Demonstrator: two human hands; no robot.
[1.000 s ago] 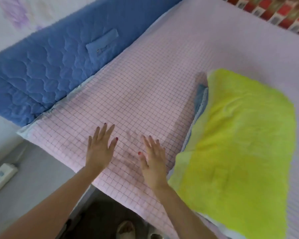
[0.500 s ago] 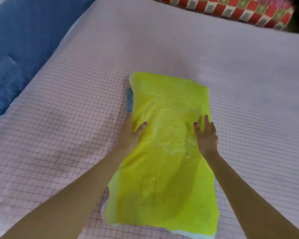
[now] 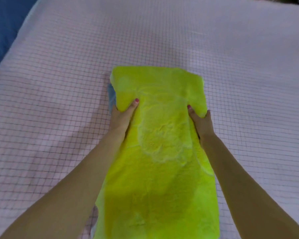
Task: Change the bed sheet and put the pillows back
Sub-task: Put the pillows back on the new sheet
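Two hands on the pillow at once. My left hand [image 3: 122,116] grips the pillow's [image 3: 155,152] left edge, thumb on top with its red nail showing, the fingers tucked under and out of sight. My right hand [image 3: 201,123] grips the right edge the same way — thumb over the top, fingers curled beneath the yellow-green cover. Both holds sit toward the far end of the pillow, roughly level with each other.

Pillow lies lengthwise away from me, its near end running off the bottom of the view, its far end resting about mid-bed. Cover is fuzzy, bright yellow-green, with a paler raised pattern down the middle. A sliver of blue fabric [image 3: 111,94] peeks out at the far left corner, just beyond my left thumb — whether it is the pillow's inner case I cannot tell.

Bed sheet [image 3: 59,83] under it is pale pink with a fine dark grid, spread over the bed, with soft wrinkles on the near left. A blue quilted surface [image 3: 3,23] shows at the far left beyond the sheet's edge.
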